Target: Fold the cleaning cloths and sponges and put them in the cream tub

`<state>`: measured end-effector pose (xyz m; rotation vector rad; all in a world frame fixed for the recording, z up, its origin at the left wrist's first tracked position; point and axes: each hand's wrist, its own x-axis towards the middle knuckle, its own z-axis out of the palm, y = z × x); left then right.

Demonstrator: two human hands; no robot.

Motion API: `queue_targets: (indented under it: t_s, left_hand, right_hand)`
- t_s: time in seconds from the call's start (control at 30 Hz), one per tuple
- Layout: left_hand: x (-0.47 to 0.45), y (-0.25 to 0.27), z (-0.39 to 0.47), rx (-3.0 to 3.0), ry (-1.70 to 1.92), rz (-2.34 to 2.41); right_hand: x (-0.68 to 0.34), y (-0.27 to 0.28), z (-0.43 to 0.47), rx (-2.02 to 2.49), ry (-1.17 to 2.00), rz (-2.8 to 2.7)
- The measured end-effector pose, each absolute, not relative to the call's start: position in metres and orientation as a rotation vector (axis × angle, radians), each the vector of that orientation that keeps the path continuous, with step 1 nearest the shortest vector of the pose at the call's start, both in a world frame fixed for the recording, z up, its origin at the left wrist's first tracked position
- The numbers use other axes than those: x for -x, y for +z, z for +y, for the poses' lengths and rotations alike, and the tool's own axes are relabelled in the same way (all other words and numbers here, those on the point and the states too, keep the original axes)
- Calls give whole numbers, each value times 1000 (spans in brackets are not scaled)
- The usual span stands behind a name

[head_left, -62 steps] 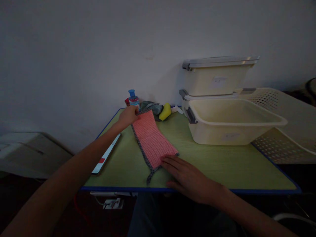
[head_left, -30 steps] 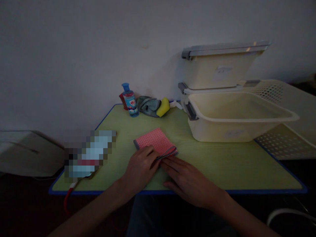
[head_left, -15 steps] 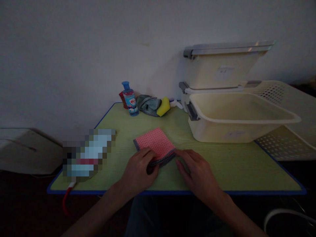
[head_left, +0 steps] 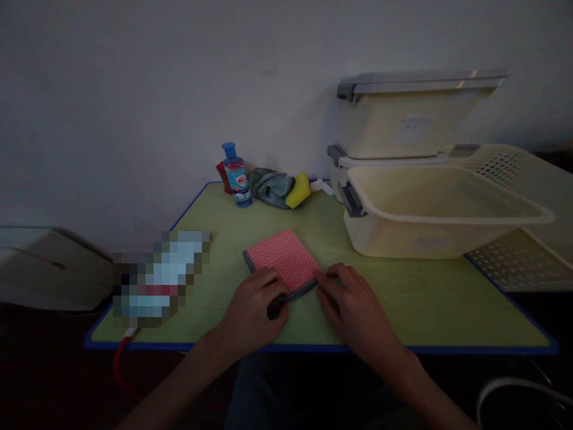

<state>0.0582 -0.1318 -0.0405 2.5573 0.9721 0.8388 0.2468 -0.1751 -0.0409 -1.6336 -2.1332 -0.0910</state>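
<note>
A folded pink cloth [head_left: 283,258] with a black-and-white edge lies flat on the green table [head_left: 385,310], near its front. My left hand [head_left: 257,307] is closed on the cloth's near left side, thumb below and fingers curled over the top. At the right corner, my right hand [head_left: 351,304] pinches the edge between its thumb and fingertips. The cloth's near left corner is hidden under my left fingers.
A blue soap bottle [head_left: 239,179], a grey cloth [head_left: 271,186] and a yellow sponge [head_left: 298,191] stand or lie at the back. Right of them is a cream tub [head_left: 403,239] before a lidded box [head_left: 394,128]. A blurred-out object [head_left: 174,269] lies left.
The cloth's two near edges, apart before at the right corner, now lie closer together. My right fingers have bent a little more at that corner. The view has shifted slightly.
</note>
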Motion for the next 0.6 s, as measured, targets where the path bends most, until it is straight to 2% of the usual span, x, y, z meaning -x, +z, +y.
queue_targets:
  t_s: [0.6]
  left_hand:
    - [-59, -47, -131, -2731, 794, 943]
  right_hand:
    - [-249, -41, -174, 1618, -116, -2113]
